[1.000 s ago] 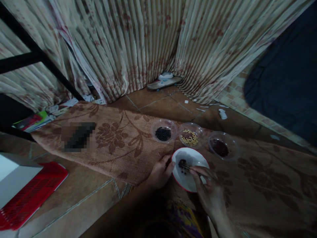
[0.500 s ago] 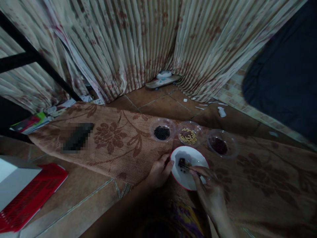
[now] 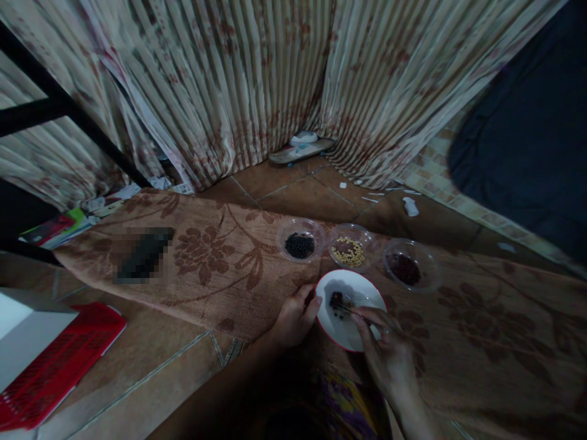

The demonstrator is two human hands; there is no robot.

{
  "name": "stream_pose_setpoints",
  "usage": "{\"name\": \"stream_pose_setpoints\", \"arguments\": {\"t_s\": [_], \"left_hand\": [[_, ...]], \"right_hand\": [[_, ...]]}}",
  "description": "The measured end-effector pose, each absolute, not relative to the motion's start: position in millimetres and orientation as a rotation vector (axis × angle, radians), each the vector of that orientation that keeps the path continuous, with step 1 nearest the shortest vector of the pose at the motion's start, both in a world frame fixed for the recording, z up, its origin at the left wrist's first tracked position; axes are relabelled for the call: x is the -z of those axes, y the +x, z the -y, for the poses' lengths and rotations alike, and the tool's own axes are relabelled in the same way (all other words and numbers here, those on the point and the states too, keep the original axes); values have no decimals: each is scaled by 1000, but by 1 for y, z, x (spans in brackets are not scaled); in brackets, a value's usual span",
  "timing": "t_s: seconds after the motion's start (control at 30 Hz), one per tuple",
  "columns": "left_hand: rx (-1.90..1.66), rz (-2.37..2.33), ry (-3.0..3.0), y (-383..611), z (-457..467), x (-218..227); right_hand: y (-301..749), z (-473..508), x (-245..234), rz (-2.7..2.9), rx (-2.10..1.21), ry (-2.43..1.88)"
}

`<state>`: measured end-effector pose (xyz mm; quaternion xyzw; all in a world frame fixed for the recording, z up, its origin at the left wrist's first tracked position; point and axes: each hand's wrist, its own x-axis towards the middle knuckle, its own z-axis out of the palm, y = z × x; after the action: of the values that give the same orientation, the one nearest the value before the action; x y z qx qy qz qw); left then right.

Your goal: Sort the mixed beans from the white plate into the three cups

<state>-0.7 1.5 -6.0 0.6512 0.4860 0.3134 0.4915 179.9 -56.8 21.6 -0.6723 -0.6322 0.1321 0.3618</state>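
My left hand (image 3: 298,318) is closed on the left rim of a white bowl (image 3: 362,287) edged in red, thumb over the edge. Inside the bowl lies a small cluster of dark beans (image 3: 337,299). My right hand (image 3: 385,345) reaches over the bowl's right side, fingers closed on thin tweezers (image 3: 351,310) whose tips are at the beans. Whether a bean is between the tips I cannot tell. Behind the bowl stand three clear plastic bowls: one with black beans (image 3: 299,245), one with yellow soybeans (image 3: 348,252), one with dark red beans (image 3: 405,269).
A brown floral cloth (image 3: 211,287) covers the low table. On its left lies a blurred dark object (image 3: 144,255). A red basket (image 3: 59,360) with a white box is on the floor at left. Striped curtains (image 3: 275,73) and a skateboard (image 3: 300,150) are beyond.
Almost nothing differs. The tweezers and the dark beans at their tips have shifted very slightly; my left hand stays on the rim.
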Motion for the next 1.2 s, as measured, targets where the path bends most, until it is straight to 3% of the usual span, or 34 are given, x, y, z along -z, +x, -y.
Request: {"name": "stream_pose_setpoints", "arguments": {"t_s": [0.93, 1.2], "left_hand": [[-771, -1203, 1579, 0, -1, 7], [-795, -1193, 1579, -1, 0, 5]], "right_hand": [[184, 58, -14, 1456, -439, -1696], [182, 44, -38, 1273, -438, -1647]]}}
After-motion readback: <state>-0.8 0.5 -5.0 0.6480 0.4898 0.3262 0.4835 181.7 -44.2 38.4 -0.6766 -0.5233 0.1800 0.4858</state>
